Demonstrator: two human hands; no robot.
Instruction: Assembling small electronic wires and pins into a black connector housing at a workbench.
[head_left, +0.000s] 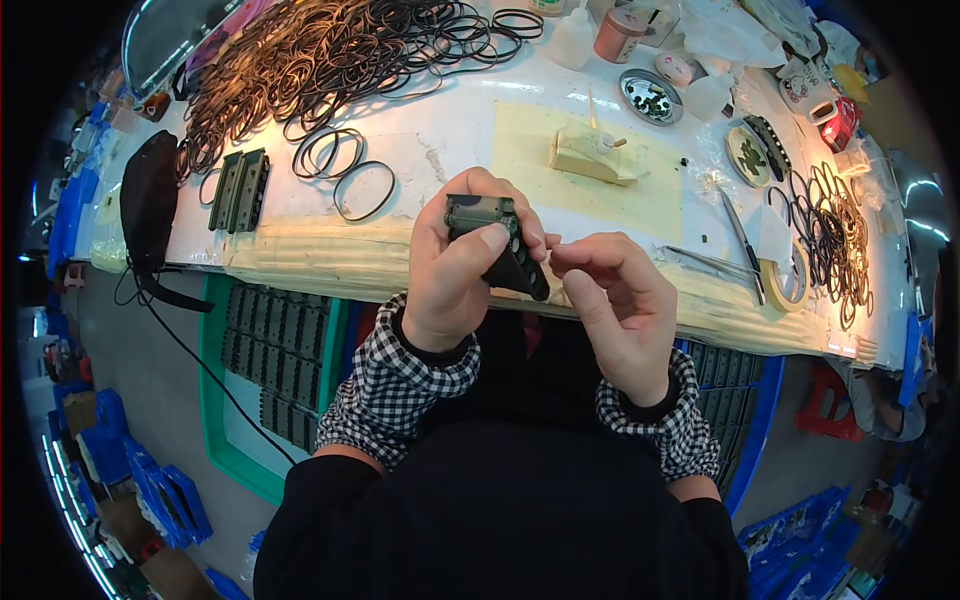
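My left hand (440, 270) is closed round a small camouflage-patterned plastic housing (482, 211), held tilted above the table's near edge. The thumb presses on its face, and a dark wedge-shaped end points down toward my right hand. Close beside it, my right hand (632, 305) has its fingers curled in a pinch, thumb near the forefinger. Whatever sits between those fingertips, if anything, is too small to make out. Two similar green housings (240, 190) stand side by side on the table to the left.
Black rubber bands (330, 50) lie heaped at the back left, with another pile (835, 235) at right. A cream block (590, 155) sits on yellow paper. Tweezers (715, 260), a pen (740, 240) and a tape roll (795, 280) lie right. Part-filled crates (215, 400) stand below the table.
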